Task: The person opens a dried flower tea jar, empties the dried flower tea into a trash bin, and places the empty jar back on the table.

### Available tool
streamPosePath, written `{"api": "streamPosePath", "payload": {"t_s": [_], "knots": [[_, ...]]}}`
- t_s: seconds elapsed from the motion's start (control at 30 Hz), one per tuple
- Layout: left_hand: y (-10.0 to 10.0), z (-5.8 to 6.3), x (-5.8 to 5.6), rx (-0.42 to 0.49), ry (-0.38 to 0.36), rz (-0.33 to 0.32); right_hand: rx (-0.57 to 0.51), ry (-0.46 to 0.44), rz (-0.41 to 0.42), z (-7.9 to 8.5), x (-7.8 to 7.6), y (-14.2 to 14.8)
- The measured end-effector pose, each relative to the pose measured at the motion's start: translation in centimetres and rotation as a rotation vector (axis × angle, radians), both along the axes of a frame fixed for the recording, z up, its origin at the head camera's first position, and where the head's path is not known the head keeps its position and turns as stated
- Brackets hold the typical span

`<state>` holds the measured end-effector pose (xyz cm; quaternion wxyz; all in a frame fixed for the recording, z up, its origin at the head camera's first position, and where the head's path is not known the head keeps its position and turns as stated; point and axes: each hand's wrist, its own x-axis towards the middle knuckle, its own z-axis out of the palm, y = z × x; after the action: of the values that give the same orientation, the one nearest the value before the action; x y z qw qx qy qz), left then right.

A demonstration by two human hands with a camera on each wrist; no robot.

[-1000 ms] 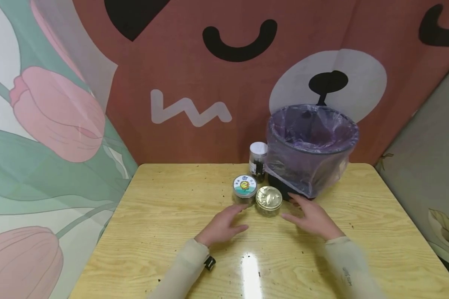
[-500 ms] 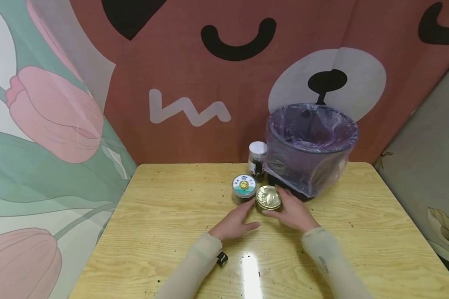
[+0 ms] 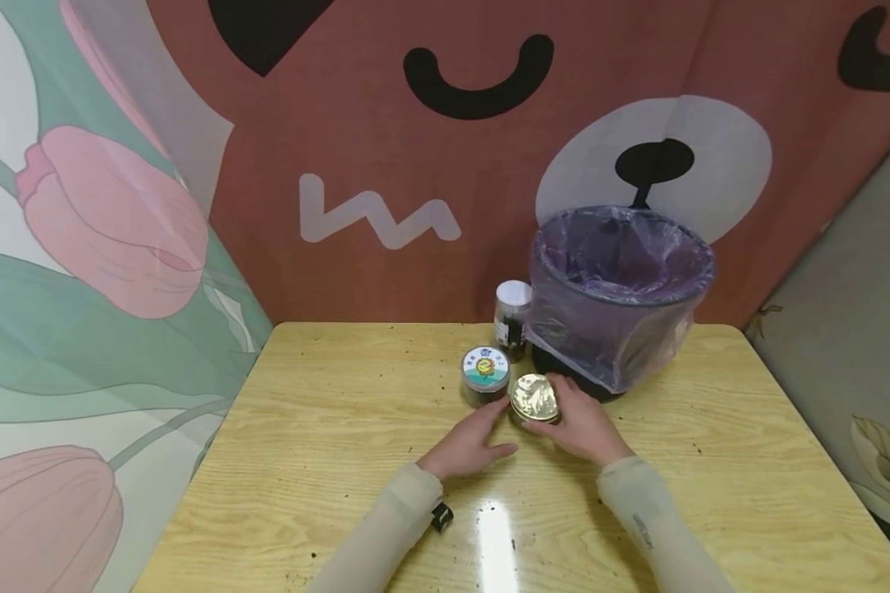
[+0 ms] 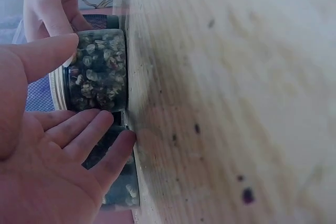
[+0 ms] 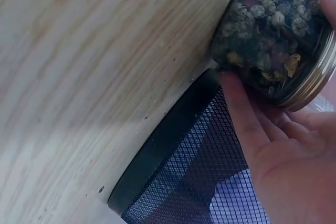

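At left on the surface (image 3: 326,428), the left hand (image 3: 469,441) is held open, fingers extended and thumb apart; it has hold of nothing. Its fingertips lie at the near left side of the gold jar, probably to steady it. The labelled jar (image 3: 485,368) stands upright beyond them, with the tall jar (image 3: 514,317) behind, near the bin. The gold jar (image 3: 536,397), filled with what look like dried buds, sits between both hands, right of the labelled jar; whether its base is fully seated cannot be told. The right hand (image 3: 582,422) is partly closed, thumb in front and fingers behind the jar, gripping its side, apparently for control from both faces. Rightmost, the bin (image 3: 615,333) stands upright, its liner (image 3: 638,342) folded over the rim, presumably to keep it from slipping.
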<state>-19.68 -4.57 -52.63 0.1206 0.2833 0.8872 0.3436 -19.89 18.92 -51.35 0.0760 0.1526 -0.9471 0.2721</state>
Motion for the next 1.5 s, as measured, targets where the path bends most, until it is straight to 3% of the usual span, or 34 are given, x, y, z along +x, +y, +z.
{"api": "streamPosePath", "payload": {"t_s": [0.27, 0.57, 0.7, 0.93, 1.07, 1.27, 1.5], "knots": [[0.2, 0.0, 0.4, 0.039, 0.051, 0.008, 0.004, -0.013, 0.008, 0.8, 0.9, 0.1], [0.8, 0.6, 0.8, 0.237, 0.077, 0.018, -0.015, 0.046, 0.065, 3.0, 2.0, -0.2], [1.0, 0.9, 0.9, 0.337, 0.050, 0.031, -0.030, 0.043, 0.080, 3.9, 2.8, -0.7], [1.2, 0.8, 1.2, 0.488, -0.074, 0.117, -0.060, 0.042, 0.141, 5.0, 4.3, -2.2], [1.1, 1.1, 1.4, 0.509, -0.073, 0.132, -0.067, 0.045, 0.149, 5.6, 4.8, -2.7], [0.4, 1.5, 1.3, 0.549, -0.045, 0.101, -0.043, 0.037, 0.156, 6.1, 5.0, -3.3], [0.0, 1.4, 1.9, 0.529, -0.096, 0.084, 0.015, 0.154, 0.129, 6.1, 5.5, -4.0]]}}
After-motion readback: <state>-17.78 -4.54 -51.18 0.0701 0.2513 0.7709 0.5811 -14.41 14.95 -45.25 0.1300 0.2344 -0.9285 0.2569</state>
